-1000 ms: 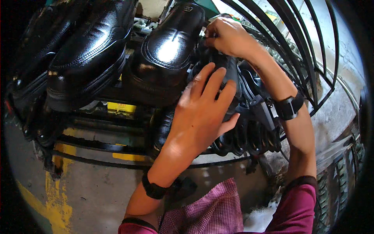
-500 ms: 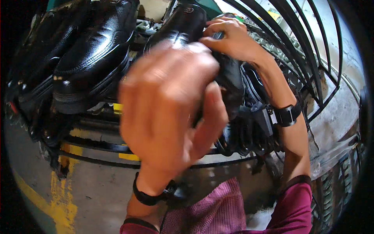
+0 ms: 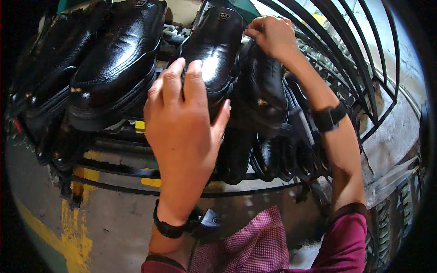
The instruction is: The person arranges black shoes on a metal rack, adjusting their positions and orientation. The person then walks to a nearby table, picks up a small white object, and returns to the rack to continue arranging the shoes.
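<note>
A shiny black slip-on shoe [image 3: 211, 59] with a small emblem stands in the middle of the rack, toe toward me. Over its toe reaches my left hand [image 3: 184, 116], open, fingers spread; whether the fingertips touch the leather or hover, I cannot tell. To its right stands a duller black shoe [image 3: 261, 84], also toe toward me. My right hand [image 3: 275, 36] is at that shoe's far end, its thumb and fingers bent together in a pinch. What lies between those fingertips is hidden. Each wrist wears a dark band.
More black shoes [image 3: 116, 63] fill the rack's left side, and several others [image 3: 277, 154] hang on a lower level. Curved black metal bars [image 3: 359, 59] rise at the right. The rack's front rail [image 3: 118, 175] runs above a grey floor [image 3: 118, 223] with yellow lines.
My left hand has moved forward, away from me, and opened from a curled shape onto the middle shoe's toe. My right hand has shifted slightly up at the right shoe's far end.
</note>
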`<state>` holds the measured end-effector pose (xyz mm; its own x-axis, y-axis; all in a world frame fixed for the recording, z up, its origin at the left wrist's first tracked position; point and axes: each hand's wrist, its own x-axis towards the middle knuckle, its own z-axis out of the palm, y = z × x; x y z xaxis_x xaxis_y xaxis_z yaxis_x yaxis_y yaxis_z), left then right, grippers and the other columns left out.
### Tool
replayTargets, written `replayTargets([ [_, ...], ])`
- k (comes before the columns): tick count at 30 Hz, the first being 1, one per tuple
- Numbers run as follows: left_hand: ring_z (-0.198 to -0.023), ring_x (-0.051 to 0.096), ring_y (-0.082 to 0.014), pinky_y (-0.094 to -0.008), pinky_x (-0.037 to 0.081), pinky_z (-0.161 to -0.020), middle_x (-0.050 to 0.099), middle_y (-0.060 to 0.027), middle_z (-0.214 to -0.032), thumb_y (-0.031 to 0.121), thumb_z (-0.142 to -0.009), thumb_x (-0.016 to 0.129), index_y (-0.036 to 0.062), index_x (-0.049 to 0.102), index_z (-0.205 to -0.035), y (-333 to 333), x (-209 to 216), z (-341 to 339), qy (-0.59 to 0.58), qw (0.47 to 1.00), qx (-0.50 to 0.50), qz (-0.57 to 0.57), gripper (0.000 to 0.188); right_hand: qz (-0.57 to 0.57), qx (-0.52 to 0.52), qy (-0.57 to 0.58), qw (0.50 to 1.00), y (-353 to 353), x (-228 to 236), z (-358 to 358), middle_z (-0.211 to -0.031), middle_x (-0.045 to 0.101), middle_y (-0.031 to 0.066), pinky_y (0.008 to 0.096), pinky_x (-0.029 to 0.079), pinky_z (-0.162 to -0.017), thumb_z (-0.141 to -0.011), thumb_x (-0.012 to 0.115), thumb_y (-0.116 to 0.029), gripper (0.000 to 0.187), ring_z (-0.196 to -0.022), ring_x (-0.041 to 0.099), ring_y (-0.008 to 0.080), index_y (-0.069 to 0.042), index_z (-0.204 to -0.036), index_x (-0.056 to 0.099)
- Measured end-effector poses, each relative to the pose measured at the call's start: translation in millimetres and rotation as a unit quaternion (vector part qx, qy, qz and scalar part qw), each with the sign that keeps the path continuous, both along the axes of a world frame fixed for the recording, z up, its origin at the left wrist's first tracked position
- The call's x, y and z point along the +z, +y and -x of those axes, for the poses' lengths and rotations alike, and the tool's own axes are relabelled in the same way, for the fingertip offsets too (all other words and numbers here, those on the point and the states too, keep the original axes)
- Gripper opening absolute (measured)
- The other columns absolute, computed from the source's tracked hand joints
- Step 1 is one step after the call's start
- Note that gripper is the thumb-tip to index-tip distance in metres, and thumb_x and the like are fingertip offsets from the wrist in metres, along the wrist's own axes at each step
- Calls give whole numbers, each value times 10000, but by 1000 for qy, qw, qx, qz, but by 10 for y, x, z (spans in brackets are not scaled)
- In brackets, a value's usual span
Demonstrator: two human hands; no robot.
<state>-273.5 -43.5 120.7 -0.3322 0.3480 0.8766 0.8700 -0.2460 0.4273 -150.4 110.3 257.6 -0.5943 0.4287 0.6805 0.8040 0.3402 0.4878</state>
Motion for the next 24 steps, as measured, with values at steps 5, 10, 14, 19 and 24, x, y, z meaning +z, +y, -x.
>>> replayTargets([
  [5,-987,446,-291,-369,387,-838,463,-100,-1094,188,-600,708,78,471,-1072,23,19,-115,0,1000,15,3,539,61,123,73,988,77,124,-102,-856,625,70,343,450,-678,-709,617,-227,274,-714,597,217,-113,-958,610],
  [10,-1035,424,-317,-416,361,-854,436,-127,-1117,176,-583,712,51,475,-1044,8,-13,-90,-20,1000,-1,-3,534,129,224,-26,966,-586,183,359,-901,561,135,387,422,-730,-729,577,-241,283,-816,539,281,-51,-938,572],
  [14,-1004,432,-319,-404,380,-831,446,-120,-1112,172,-596,710,59,455,-1074,-8,9,-88,-10,1000,0,2,554,184,60,-213,958,-798,290,647,-979,492,185,383,407,-780,-723,568,-237,316,-902,513,315,-16,-947,537],
  [19,-1012,430,-327,-411,377,-837,449,-126,-1124,168,-603,708,58,455,-1074,-15,15,-114,-16,1000,2,8,546,164,63,-273,946,-519,315,723,-842,561,166,367,443,-646,-744,555,-211,292,-740,555,293,18,-923,532],
  [24,-1015,427,-331,-420,375,-838,448,-128,-1127,173,-606,707,57,456,-1073,-22,19,-111,-18,1000,-6,2,543,101,129,-323,932,-330,285,791,-717,559,173,382,435,-650,-746,516,-277,305,-690,556,315,8,-833,583],
])
